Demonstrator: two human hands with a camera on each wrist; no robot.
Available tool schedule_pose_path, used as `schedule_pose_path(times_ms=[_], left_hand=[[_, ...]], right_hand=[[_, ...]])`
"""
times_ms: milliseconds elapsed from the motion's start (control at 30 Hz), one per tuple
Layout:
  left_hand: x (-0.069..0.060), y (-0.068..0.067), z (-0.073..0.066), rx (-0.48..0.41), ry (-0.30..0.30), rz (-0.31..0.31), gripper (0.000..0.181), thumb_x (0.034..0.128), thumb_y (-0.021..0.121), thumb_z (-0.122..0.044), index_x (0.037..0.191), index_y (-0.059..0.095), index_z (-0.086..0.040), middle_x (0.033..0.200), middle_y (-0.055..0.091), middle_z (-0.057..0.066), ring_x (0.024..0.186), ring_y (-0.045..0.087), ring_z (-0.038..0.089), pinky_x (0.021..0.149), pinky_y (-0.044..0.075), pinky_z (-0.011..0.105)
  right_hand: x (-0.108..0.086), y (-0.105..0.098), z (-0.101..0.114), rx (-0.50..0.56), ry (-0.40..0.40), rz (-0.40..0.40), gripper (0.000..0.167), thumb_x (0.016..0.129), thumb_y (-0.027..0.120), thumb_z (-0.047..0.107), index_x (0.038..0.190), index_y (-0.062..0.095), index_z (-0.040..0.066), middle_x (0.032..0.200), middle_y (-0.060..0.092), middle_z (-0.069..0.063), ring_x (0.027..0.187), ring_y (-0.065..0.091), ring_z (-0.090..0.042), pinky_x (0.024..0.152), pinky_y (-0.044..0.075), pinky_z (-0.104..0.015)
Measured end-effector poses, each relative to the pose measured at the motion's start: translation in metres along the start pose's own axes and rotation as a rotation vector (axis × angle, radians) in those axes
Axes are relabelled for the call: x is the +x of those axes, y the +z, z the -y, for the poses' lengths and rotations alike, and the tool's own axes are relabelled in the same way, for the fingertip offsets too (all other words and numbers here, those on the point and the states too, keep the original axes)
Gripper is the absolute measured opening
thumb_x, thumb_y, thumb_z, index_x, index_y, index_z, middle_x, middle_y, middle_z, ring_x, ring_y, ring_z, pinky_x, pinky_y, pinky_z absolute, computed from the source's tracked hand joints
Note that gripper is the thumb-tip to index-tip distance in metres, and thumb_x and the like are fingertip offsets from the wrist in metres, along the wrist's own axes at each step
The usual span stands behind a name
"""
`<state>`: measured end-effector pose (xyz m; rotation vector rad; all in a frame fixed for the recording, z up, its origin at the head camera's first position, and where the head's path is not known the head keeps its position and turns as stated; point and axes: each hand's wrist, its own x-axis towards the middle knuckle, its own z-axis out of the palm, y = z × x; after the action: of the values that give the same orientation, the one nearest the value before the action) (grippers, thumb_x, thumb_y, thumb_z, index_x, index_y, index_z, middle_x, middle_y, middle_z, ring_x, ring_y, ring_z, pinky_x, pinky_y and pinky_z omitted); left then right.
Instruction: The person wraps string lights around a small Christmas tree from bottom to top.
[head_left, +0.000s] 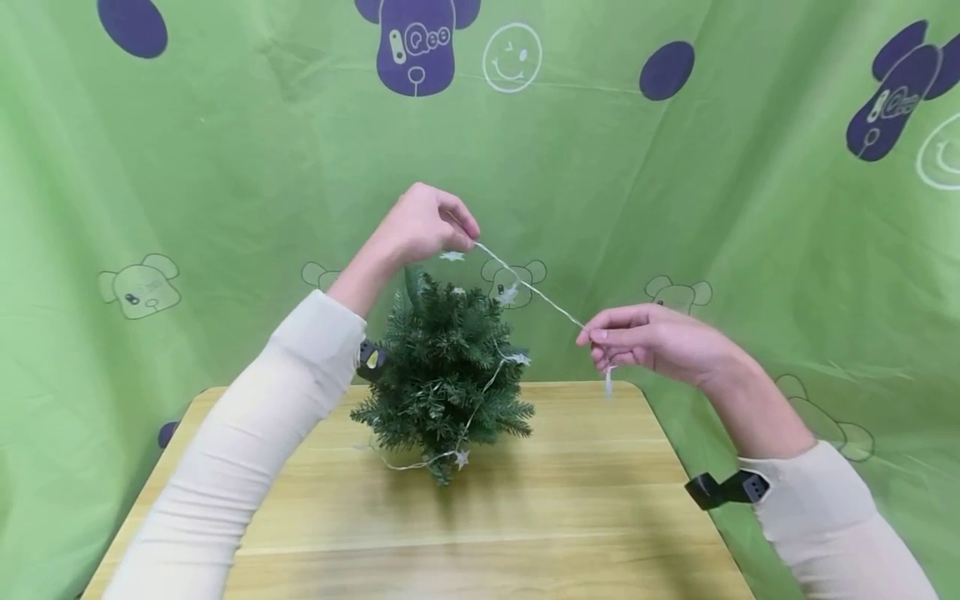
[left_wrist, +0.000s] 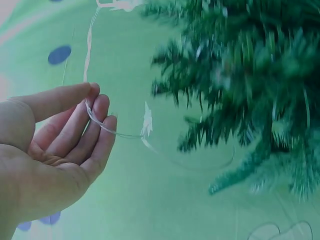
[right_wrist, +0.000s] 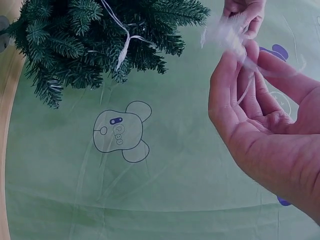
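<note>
A small green artificial Christmas tree [head_left: 450,367] stands on the table, with a star string light [head_left: 551,304] partly wound around it. Above the treetop, my left hand [head_left: 431,223] pinches the clear wire between thumb and fingertips. To the right of the tree, my right hand [head_left: 656,342] pinches the same wire lower down. The stretch between both hands slants down rightward, with a white star [head_left: 508,293] hanging on it. Other stars [head_left: 461,458] sit low on the tree's front. In the left wrist view the wire [left_wrist: 112,131] runs from the fingers towards the branches [left_wrist: 240,75].
The wooden table [head_left: 585,500] extends in front of the tree. A green curtain [head_left: 247,167] with purple and outlined dog prints hangs behind and at both sides. Dark wrist cameras [head_left: 723,490] are strapped to the arms.
</note>
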<state>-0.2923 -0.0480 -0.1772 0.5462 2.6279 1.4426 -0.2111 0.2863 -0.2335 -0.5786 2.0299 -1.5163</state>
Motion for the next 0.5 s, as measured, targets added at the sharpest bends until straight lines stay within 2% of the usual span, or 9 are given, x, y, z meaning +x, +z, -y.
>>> schedule_pose_path(times_ms=[100,300,400,500], left_hand=[[-0.004,-0.011,0.005,0.012,0.006,-0.010,0.017,0.0865,0.078,-0.008,0.102,0.074,-0.013,0.101,0.076,0.005,0.102,0.071,0.026,0.093,0.055,0.037],[-0.016,-0.030,0.015,0.037,0.013,0.021,0.018,0.0876,0.077,-0.008,0.105,0.073,-0.012,0.104,0.076,0.006,0.100,0.070,0.023,0.098,0.053,0.037],[-0.025,-0.039,0.022,0.029,-0.002,0.049,0.019,0.0876,0.076,-0.007,0.106,0.073,-0.012,0.104,0.076,0.008,0.099,0.070,0.024,0.097,0.052,0.038],[-0.036,-0.046,0.028,0.053,-0.015,0.093,0.020,0.0876,0.077,-0.009,0.107,0.073,-0.012,0.106,0.076,0.008,0.100,0.069,0.024,0.103,0.048,0.045]], right_hand=[[0.002,0.001,0.000,-0.004,-0.003,0.006,0.022,0.102,0.056,0.008,0.118,0.067,-0.002,0.100,0.071,-0.005,0.092,0.069,-0.014,0.093,0.059,-0.032],[0.006,0.002,0.002,-0.024,-0.030,0.048,0.022,0.102,0.055,0.007,0.118,0.068,-0.001,0.106,0.072,-0.007,0.096,0.069,-0.016,0.095,0.058,-0.033],[0.007,0.002,0.002,-0.042,-0.032,0.065,0.021,0.102,0.055,0.006,0.118,0.068,0.001,0.109,0.072,-0.008,0.098,0.069,-0.018,0.096,0.057,-0.033],[0.008,0.003,0.002,-0.058,-0.020,0.067,0.021,0.101,0.056,0.007,0.117,0.069,0.002,0.106,0.071,-0.008,0.096,0.069,-0.018,0.097,0.056,-0.035]])
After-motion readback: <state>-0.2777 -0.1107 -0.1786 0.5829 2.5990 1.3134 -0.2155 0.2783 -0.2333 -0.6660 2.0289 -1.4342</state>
